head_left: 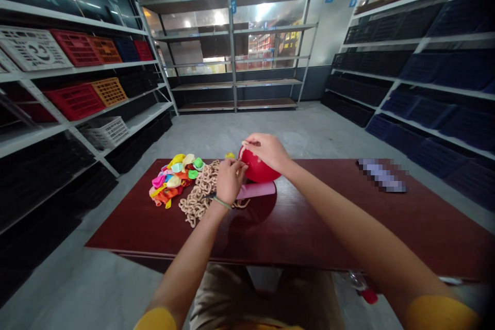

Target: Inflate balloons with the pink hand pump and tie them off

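An inflated red balloon [263, 171] rests near the far edge of the dark red table, partly behind my hands. My right hand [269, 150] is closed in a pinch on a beige cord [242, 152] at the balloon's upper left. Just below, my left hand [229, 180] pinches the lower part of the same cord; its fingertips partly hide the hold. Under the balloon lies a pink tube [258, 190] with a thin dark end, like a hand pump. A heap of twisted beige cord [195, 201] spreads left of and behind my left hand.
Several uninflated coloured balloons [170, 180] are piled at the table's left. A blurred-out object [382, 175] lies on the table [328, 216] at right. Shelves with crates [77, 46] stand on both sides. A bottle with a red cap [369, 296] is below the front edge.
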Tool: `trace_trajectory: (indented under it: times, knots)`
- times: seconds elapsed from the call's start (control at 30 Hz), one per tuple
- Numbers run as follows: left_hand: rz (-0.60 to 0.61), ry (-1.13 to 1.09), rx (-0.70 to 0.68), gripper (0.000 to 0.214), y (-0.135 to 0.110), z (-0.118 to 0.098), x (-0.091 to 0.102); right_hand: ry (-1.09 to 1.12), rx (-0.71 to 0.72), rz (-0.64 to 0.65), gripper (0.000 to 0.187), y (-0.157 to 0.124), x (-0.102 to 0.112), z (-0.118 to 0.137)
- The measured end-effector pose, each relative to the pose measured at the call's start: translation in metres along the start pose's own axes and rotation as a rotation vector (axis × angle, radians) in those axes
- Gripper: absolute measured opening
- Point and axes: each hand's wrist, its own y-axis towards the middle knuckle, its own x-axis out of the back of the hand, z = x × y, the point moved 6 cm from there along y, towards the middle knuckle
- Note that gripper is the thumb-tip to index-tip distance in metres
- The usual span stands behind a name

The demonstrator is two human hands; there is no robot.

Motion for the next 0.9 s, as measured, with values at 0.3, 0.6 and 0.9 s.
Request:
trace_trajectory:
  times: [0.3,0.6,0.9]
  knots:
    - [-0.004,-0.183,0.08,0.02,0.019,0.005,0.003,0.113,-0.189,-0.034,0.03,-0.04,-0.001,-0.017]
    - [0.063,-0.225,0.292,0.029,0.02,0.018,0.006,0.516,-0.381,-0.161,0.031,-0.06,-0.027,-0.044]
    - [0.038,-0.119,0.254,0.027,0.026,0.008,0.017,0.605,-0.412,-0.31,0.027,-0.057,-0.062,-0.08]
